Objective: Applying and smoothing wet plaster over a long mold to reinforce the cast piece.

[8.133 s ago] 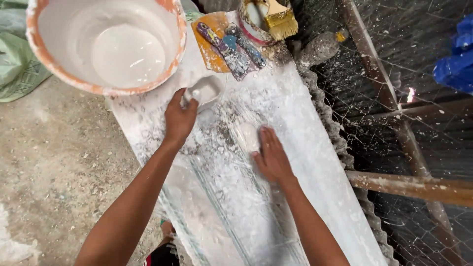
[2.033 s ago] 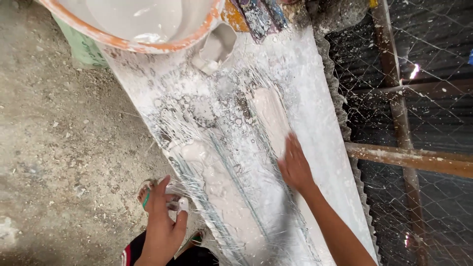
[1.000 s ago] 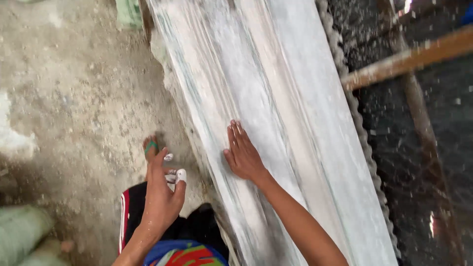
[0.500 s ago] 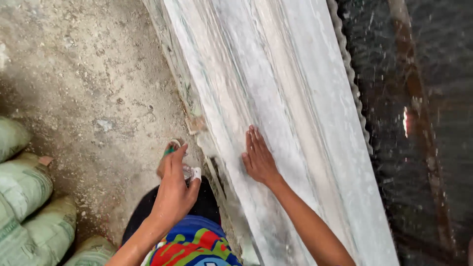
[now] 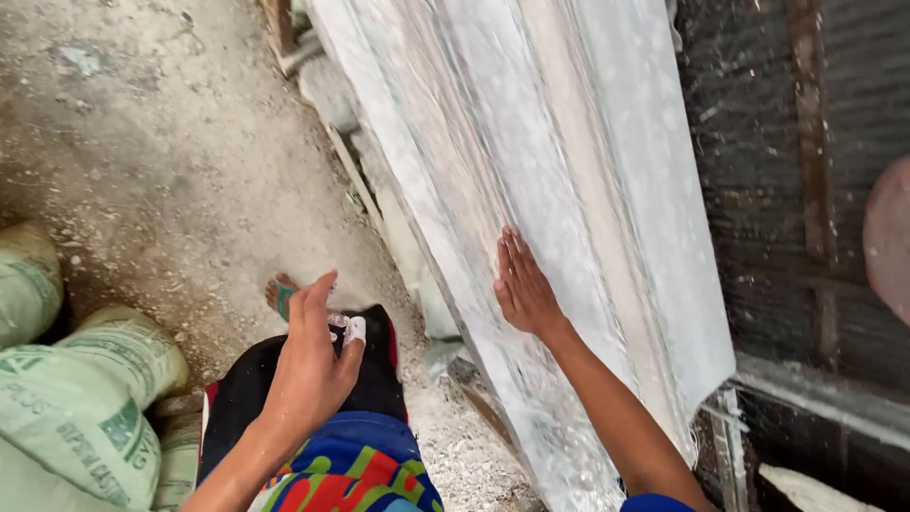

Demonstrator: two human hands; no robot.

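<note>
Your right hand [image 5: 524,287] lies flat on the long white plaster-coated slab [image 5: 531,190], fingers straight and close together, palm pressed to the wet, streaked surface near the slab's left edge. The slab runs from the top of the view down to the lower right, sloping past your right forearm (its surface shows ridges and grooves along its length).

Your left hand [image 5: 311,365] hangs off the slab, above your dark shorts [image 5: 256,389], with the fingers loosely curled and nothing gripped in them; white plaster clings to the thumb and fingertips. Just beyond that hand, your foot in a green sandal [image 5: 282,294] stands on the dusty concrete floor [image 5: 161,161].

To your left lie stacked pale green sacks [image 5: 81,398]. To the right of the slab stands a dark corrugated wall [image 5: 815,190].
</note>
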